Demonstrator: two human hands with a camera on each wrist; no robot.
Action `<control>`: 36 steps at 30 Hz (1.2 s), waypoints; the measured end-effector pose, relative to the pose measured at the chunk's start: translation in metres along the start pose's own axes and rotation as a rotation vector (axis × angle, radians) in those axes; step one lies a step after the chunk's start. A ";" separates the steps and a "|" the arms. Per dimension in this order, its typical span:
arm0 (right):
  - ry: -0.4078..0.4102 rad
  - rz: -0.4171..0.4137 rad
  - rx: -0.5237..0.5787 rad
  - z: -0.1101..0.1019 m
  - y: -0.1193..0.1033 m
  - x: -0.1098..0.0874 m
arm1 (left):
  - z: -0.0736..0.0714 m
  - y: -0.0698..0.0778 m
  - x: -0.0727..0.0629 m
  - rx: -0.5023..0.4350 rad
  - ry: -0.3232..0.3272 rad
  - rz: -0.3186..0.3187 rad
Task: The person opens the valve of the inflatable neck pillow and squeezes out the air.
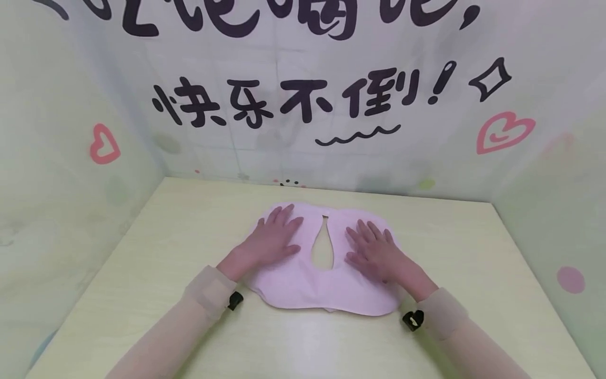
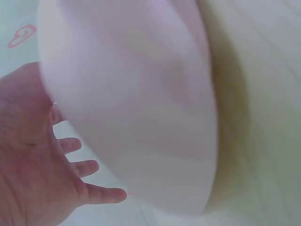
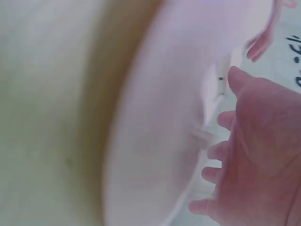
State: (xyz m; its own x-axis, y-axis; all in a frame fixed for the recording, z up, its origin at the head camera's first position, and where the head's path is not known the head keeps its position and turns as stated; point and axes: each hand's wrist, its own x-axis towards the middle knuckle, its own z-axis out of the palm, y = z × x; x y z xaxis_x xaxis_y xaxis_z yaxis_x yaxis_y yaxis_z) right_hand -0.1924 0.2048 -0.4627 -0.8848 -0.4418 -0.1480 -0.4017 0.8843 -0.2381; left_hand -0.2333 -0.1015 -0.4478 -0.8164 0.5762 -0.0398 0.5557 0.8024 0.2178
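Note:
A pink bib-like cloth (image 1: 293,287) lies spread on the table, with a teardrop-shaped opening (image 1: 323,251) in its upper middle that narrows to a small gap at the far edge. On its left half rests my left hand (image 1: 273,238), palm down with the fingers spread. My right hand (image 1: 376,253) lies the same way on the right half. The near edge of the cloth (image 2: 141,103) stands a little off the table in the left wrist view. Neither hand grips anything. The fingers (image 3: 218,150) in the right wrist view are straight and apart.
The pale wooden table (image 1: 156,252) reaches back to a white printed wall sheet (image 1: 260,152) with large black lettering. Similar sheets hang at the left and right sides. A black mount (image 1: 235,300) shows under the left wrist, another black mount (image 1: 413,320) under the right.

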 end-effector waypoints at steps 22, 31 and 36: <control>0.001 -0.100 0.038 0.009 -0.017 -0.037 | 0.002 0.020 -0.049 -0.094 0.001 0.202; -0.020 -0.098 0.023 0.016 -0.017 -0.035 | 0.009 0.019 -0.046 -0.015 -0.031 0.201; -0.022 -0.103 0.023 0.018 -0.015 -0.034 | 0.011 0.019 -0.046 0.010 -0.052 0.187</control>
State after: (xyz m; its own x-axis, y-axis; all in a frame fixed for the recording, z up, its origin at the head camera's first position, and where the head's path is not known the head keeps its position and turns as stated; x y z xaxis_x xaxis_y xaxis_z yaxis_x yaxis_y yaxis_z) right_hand -0.1520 0.2037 -0.4708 -0.8333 -0.5340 -0.1430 -0.4849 0.8303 -0.2748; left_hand -0.1831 -0.1112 -0.4523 -0.6894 0.7226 -0.0502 0.6988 0.6817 0.2167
